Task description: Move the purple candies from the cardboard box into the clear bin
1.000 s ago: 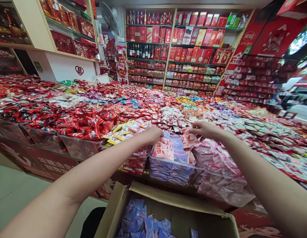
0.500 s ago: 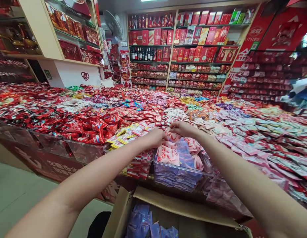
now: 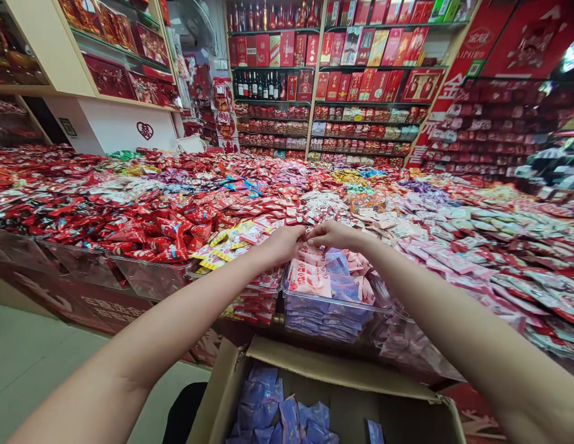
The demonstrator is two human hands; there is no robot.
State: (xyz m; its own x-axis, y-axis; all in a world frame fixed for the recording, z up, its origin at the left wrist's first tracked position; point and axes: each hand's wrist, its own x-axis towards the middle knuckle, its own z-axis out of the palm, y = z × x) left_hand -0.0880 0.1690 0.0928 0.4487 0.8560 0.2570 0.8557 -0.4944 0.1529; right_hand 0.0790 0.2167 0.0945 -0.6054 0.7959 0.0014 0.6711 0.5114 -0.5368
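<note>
My left hand [image 3: 286, 242] and my right hand [image 3: 332, 235] meet fingertip to fingertip over the back of a clear plastic bin [image 3: 324, 300]. Both have curled fingers in a pinch; whatever lies between the tips is too small or hidden to make out. Just below them, pink candy packets [image 3: 310, 280] lie on top in the bin, among purple packets [image 3: 336, 320] stacked in layers. To the left, beside my left wrist, are yellow-and-white packets [image 3: 229, 243] in the neighbouring bin. An open cardboard box [image 3: 342, 372] stands below, with loose purple packets [image 3: 259, 398] inside.
Red wrapped sweets [image 3: 171, 228] heap up in bins to the left. Pale pink and white packets [image 3: 453, 259] spread to the right, under my right forearm. Shelves [image 3: 310, 92] of bottles and red boxes line the back wall. A dark knee [image 3: 185, 410] is beside the box.
The view has tilted down and shifted slightly, showing more of the cardboard box. My fingertips have come closer together and lifted a little from the pink packets.
</note>
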